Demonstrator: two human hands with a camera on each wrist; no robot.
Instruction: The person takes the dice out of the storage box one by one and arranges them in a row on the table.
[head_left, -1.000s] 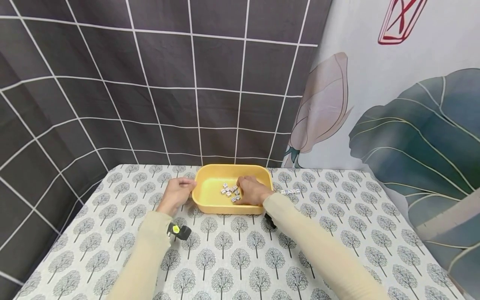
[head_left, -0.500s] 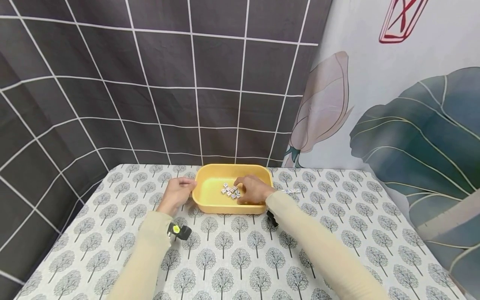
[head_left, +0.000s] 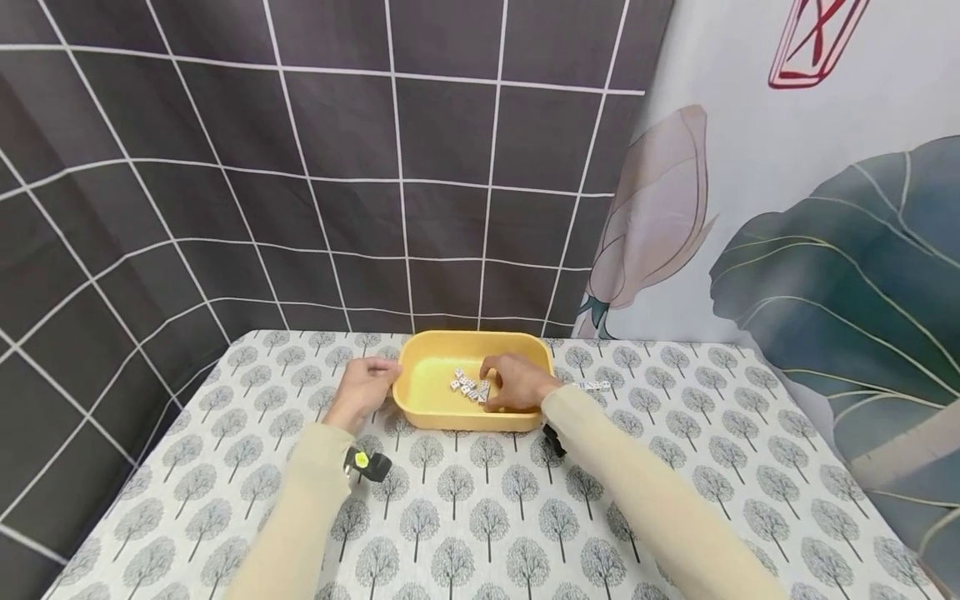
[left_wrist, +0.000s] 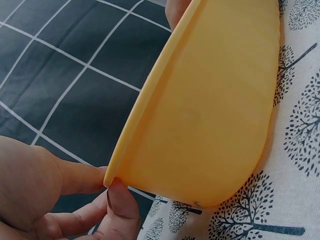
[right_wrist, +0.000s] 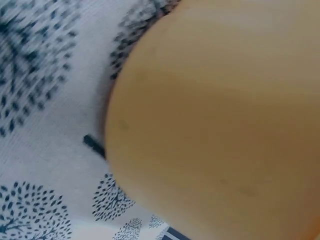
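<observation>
A yellow plastic box [head_left: 423,367] with rounded corners and no lid stands on the patterned cloth. At its left end, my left hand [head_left: 363,387] pinches the rim between thumb and fingers, as the left wrist view shows up close on the box wall [left_wrist: 200,110]. My right hand [head_left: 521,383] reaches inside the right half, its thumb and fingers curled round some white dice [head_left: 483,390]. Several more dice [head_left: 465,383] lie bunched just left of those fingertips. Only the box's outer wall [right_wrist: 215,125] fills the right wrist view, so my right fingers are hidden there.
A short row of white dice [head_left: 596,386] lies on the cloth right of the box, partly behind my right sleeve. The tree-print tablecloth [head_left: 450,517] covers the table. Behind it hangs a dark gridded curtain [head_left: 330,208]; a flower-printed curtain [head_left: 660,208] hangs at right.
The head view has shifted slightly. Inside the box, my right fingers have moved a little among the dice, and the dice beside them sit closer together. My left hand stays on the rim.
</observation>
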